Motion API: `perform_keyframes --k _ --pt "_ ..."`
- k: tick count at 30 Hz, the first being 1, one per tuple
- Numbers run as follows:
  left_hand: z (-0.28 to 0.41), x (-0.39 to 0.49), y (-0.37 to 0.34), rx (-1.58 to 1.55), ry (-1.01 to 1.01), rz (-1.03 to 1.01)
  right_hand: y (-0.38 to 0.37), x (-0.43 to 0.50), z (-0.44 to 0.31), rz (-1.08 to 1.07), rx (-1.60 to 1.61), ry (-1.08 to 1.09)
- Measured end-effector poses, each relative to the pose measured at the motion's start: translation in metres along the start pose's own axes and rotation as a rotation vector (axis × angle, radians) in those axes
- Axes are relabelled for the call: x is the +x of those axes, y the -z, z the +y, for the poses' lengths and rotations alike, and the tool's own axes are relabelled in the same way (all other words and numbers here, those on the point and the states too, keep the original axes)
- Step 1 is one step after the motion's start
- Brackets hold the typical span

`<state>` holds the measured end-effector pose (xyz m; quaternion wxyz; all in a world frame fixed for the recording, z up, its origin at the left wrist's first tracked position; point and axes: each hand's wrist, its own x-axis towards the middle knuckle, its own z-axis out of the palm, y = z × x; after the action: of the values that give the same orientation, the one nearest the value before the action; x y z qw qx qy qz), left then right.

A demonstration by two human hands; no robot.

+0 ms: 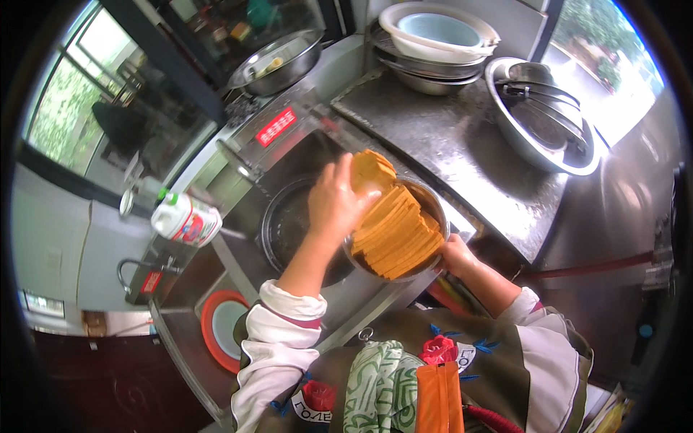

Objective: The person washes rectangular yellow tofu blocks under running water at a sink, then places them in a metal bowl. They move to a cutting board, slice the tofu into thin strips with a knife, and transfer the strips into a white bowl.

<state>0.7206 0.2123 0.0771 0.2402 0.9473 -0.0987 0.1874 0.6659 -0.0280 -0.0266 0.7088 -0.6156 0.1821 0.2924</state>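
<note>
My right hand grips the rim of a round metal bowl at its right side. Thin orange-brown slices of food, stacked side by side, fill much of the bowl. With my left hand I hold a smaller bunch of the same slices at the bowl's upper left edge; its far fingers are partly hidden behind the slices. Beneath my left forearm, a dark round basin sits in the steel sink. The bowl overlaps the sink's right part.
A white cleaner jug and a faucet are at the left. Stacked basins and an oval basin of metal pans rest on the steel counter. A metal bowl is by the window. Lower left, an orange basin sits in another sink.
</note>
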Motion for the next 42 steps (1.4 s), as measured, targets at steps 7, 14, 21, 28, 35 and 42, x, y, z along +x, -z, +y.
perform_keyframes --k 7,14,21,28,35,42 --pt "-0.024 -0.075 -0.016 -0.018 0.467 -0.345 -0.03 0.012 -0.009 -0.11 -0.281 -0.031" --pt "-0.022 -0.146 -0.031 -0.219 0.575 -0.379 -0.041 0.029 -0.037 -0.146 -0.746 -0.109" --pt "-0.015 -0.159 -0.072 -0.502 0.72 -0.104 -0.076 0.037 -0.1 -0.195 -1.277 -0.053" --pt "-0.007 -0.145 -0.082 -0.796 0.865 0.203 -0.154 0.009 -0.155 -0.094 -1.556 0.044" --pt "-0.007 -0.136 -0.051 -0.898 0.867 0.464 -0.216 -0.045 -0.171 -0.091 -1.727 0.285" --pt "-0.017 -0.136 -0.036 -1.033 0.841 0.674 -0.273 -0.072 -0.172 -0.063 -2.012 0.381"
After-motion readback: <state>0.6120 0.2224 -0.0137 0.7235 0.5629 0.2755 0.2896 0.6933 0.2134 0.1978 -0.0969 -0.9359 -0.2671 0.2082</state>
